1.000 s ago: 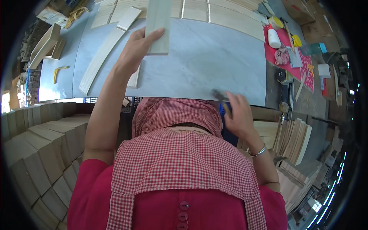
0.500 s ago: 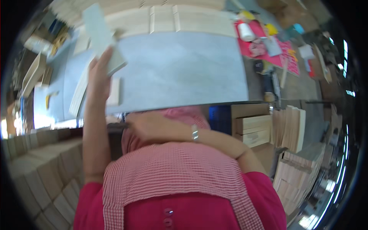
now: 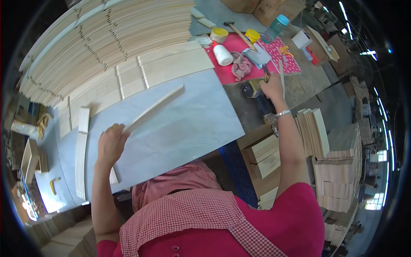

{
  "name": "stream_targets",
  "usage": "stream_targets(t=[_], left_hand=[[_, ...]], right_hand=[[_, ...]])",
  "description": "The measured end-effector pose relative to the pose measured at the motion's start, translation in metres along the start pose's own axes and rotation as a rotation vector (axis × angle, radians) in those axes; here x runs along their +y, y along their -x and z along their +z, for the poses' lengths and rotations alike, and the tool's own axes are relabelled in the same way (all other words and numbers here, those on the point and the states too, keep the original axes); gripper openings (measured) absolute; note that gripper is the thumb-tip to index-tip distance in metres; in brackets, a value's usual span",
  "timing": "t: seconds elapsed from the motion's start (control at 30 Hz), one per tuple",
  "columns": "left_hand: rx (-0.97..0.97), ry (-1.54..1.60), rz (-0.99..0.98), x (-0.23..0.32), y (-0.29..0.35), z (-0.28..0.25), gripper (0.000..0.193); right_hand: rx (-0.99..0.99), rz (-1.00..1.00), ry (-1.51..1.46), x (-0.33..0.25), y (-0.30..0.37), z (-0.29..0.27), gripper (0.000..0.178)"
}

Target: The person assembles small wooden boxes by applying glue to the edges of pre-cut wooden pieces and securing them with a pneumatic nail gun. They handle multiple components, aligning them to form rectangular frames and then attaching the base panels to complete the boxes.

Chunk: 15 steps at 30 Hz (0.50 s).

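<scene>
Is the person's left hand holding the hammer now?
No, the left hand grips one end of a wooden board, while the hammer lies apart from both hands.

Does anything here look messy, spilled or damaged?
Nothing looks clearly spilled or damaged. The nearest to untidy is the pink cloth, crumpled in a heap on the red mat beside the white bottle, while the wooden boards at upper left sit neatly stacked.
</scene>
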<state>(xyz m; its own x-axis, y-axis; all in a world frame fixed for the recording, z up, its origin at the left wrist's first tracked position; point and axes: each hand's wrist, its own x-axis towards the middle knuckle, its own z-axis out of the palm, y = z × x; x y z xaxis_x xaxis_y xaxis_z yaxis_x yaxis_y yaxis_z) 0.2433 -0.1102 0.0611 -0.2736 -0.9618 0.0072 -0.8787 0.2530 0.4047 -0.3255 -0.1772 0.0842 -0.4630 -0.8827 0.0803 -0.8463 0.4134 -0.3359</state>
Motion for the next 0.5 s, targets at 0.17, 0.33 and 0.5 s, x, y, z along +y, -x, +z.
stream_targets(t=[0.17,0.33,0.5], left_hand=[[-0.071,-0.1,0.02,-0.002,-0.017,-0.006,0.018],[-0.087,-0.159,-0.041,-0.011,-0.008,-0.001,0.016],[-0.069,-0.172,-0.054,-0.013,-0.009,0.005,0.016]], right_hand=[[0.083,0.15,0.18,0.08,-0.088,0.025,0.051],[0.199,-0.086,0.14,0.115,-0.128,0.063,0.06],[0.482,-0.519,-0.016,0.028,-0.115,0.065,0.04]])
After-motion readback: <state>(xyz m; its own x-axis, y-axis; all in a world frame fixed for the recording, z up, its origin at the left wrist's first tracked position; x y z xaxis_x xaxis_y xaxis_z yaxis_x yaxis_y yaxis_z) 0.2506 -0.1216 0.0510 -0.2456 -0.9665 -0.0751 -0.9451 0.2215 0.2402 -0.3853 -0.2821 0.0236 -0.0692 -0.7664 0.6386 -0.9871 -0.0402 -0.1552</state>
